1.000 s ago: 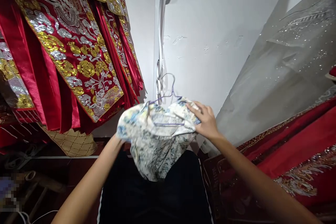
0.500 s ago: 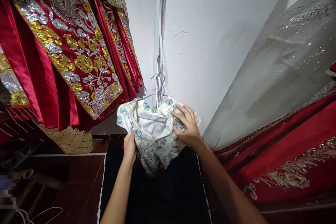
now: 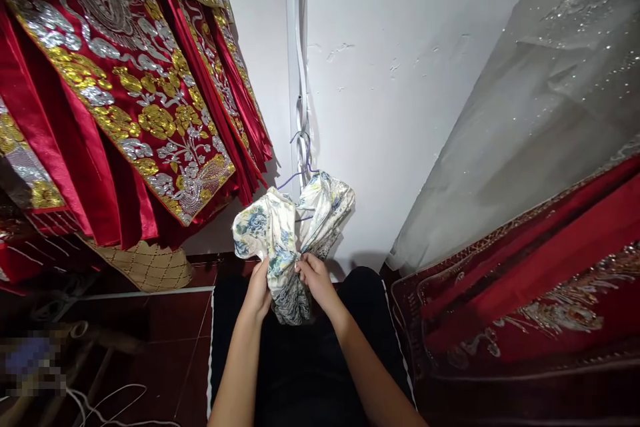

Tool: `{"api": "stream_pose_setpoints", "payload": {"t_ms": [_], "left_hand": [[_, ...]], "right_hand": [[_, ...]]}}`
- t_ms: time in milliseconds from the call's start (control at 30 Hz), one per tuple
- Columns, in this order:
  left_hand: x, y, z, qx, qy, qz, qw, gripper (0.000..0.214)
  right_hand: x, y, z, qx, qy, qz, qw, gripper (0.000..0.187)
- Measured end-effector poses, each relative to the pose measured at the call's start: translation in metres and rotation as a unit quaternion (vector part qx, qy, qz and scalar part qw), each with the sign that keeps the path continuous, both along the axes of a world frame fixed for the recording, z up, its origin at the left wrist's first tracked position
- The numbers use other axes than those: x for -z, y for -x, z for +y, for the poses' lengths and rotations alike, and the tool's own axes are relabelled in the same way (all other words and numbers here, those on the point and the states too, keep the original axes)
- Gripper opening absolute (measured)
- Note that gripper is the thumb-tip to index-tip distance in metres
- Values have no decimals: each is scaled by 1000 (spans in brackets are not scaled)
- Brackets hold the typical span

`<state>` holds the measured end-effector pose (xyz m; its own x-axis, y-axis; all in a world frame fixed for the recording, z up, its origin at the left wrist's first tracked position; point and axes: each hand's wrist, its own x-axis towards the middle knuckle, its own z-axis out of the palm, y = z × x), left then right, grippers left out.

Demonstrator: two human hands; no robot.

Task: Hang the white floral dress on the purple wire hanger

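A white shirt with blue and yellow flowers (image 3: 253, 227) hangs on a purple wire hanger (image 3: 293, 178) in front of the wall. Its lower part looks grey and patterned. My left hand (image 3: 259, 287) grips the shirt's front edge from the left, thumb on top. From the right, my right hand (image 3: 313, 273) pinches the cloth near the bottom of the neckline. Both hands are close together and the collar is drawn inward between them. The fingers under the cloth are hidden.
A red costume with gold and silver embroidery (image 3: 165, 120) hangs at the left. A sheer whitish sparkly cloth (image 3: 480, 147) and a red beaded garment (image 3: 530, 287) fill the right. White cable (image 3: 125, 407) lies on the dark red floor at lower left.
My right hand has moved from the shirt's right shoulder down and left to the neckline and closed on the cloth. The neck opening has been pulled together.
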<state>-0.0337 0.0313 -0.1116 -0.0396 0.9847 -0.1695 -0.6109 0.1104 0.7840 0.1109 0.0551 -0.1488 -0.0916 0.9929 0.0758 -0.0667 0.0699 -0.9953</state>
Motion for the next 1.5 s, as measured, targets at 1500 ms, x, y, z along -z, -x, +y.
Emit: {"api": "stream_pose_setpoints", "payload": {"t_ms": [1500], "left_hand": [[-7, -15, -34, 83, -192, 414, 886, 11]], "right_hand": [[-30, -11, -42, -70, 11, -91, 993, 23]]}}
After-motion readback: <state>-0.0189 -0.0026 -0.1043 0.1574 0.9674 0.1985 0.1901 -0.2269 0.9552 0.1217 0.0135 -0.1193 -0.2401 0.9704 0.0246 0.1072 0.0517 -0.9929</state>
